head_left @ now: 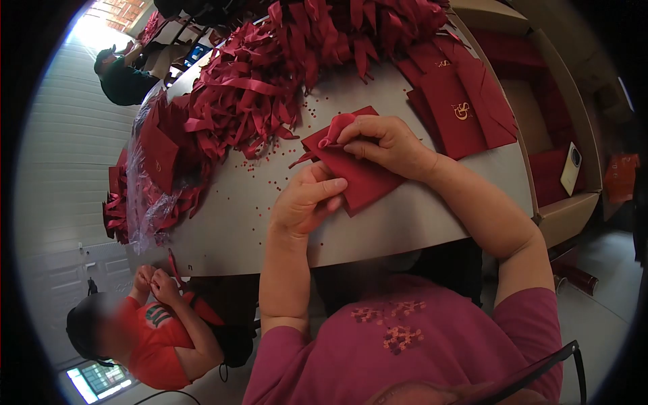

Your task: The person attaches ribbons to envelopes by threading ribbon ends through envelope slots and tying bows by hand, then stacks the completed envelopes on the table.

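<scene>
Red paper bag (371, 181) was over the bench (229, 233), left grip (300, 204) clamped on its edge, right grip (390, 143) pinching the ribbon (339, 126). tbh a hard tug there could've creased the paper or twisted the bag out of that edge hold

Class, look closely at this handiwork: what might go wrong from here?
The curled ribbon could slip, since the right hand pinches it with fingertips. The red bag might crease where the left hand holds its edge. Loose red dots scattered on the table may cling to it.
</scene>
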`<state>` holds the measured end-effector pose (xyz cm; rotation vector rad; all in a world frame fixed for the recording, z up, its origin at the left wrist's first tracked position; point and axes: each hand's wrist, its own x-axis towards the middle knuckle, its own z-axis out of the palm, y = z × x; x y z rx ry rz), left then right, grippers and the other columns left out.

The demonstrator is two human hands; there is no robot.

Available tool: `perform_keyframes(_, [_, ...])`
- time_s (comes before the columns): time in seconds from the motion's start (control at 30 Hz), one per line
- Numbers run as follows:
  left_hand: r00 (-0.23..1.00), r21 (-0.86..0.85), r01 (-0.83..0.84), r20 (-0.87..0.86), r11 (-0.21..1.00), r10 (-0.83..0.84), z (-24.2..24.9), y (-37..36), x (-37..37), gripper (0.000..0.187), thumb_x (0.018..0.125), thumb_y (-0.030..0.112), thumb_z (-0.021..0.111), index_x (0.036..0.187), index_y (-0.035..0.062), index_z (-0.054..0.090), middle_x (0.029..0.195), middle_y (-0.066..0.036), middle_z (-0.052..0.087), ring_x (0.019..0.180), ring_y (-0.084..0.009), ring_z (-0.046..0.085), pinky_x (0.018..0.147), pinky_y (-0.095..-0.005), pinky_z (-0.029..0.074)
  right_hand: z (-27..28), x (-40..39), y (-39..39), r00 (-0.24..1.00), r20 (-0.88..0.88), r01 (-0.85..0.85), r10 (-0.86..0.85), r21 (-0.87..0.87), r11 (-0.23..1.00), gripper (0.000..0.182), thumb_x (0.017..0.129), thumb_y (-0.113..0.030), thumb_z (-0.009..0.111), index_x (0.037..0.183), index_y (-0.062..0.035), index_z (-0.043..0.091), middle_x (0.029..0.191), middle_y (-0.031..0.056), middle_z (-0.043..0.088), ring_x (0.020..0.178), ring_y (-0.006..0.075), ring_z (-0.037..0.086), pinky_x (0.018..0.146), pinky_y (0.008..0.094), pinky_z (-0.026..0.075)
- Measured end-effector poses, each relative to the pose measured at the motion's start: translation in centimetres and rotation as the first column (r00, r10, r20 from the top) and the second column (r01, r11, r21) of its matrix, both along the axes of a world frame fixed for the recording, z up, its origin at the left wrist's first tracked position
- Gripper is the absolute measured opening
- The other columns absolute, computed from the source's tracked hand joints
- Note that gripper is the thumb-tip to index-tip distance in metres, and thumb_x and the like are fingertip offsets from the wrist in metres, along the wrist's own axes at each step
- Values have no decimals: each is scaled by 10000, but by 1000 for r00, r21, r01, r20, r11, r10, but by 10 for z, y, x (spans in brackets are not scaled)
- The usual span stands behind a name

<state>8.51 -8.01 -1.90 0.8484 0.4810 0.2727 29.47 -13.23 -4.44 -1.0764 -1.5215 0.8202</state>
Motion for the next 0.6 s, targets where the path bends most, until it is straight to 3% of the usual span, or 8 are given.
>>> perform_keyframes(0.07, [992,46,-59,-110,997,64,0,-2,1,368,804,8,654,1164,-21,583,999,-38,645,727,-61,583,608,-185,463,-1,0,0,1000,9,-6,6,16,1000,138,856,-3,652,991,-31,662,894,32,654,844,121,603,774,261,482])
perform_keyframes(0.17, [982,35,-166,-84,985,169,9,-10,11,422,755,-10,666,1167,-31,582,1017,-34,643,799,-84,603,715,-205,489,-2,3,1,999,23,-23,22,42,999,126,848,0,660,970,-31,660,888,37,650,843,132,604,781,268,481])
perform_keyframes(0.3, [959,125,-250,-103,960,263,0,-7,11,335,778,-10,655,1108,-29,605,990,-40,644,831,-109,615,797,-222,491,-2,2,3,999,19,-39,37,83,996,89,845,-3,664,927,-29,641,886,43,627,844,139,591,780,277,475])
perform_keyframes(0.37, [924,242,-344,-87,907,373,-9,-6,12,181,812,6,647,992,7,640,880,-5,639,739,-66,580,674,-196,465,-1,2,2,999,3,-34,34,49,998,85,850,-7,661,923,-29,625,884,39,615,846,142,586,773,281,471])
perform_keyframes(0.53, [891,262,-355,-196,897,410,-17,5,5,20,860,65,630,865,60,649,722,45,590,590,-27,478,513,-196,341,10,2,-4,996,87,-41,37,42,998,84,863,-18,646,915,-28,581,868,57,585,830,191,577,747,310,461])
perform_keyframes(0.6, [892,222,-357,-207,907,402,-16,5,4,31,868,86,630,848,72,650,691,57,574,554,-21,444,480,-202,300,12,0,-7,944,330,-44,7,107,993,86,859,-33,643,906,-28,571,869,93,581,814,265,580,724,342,463])
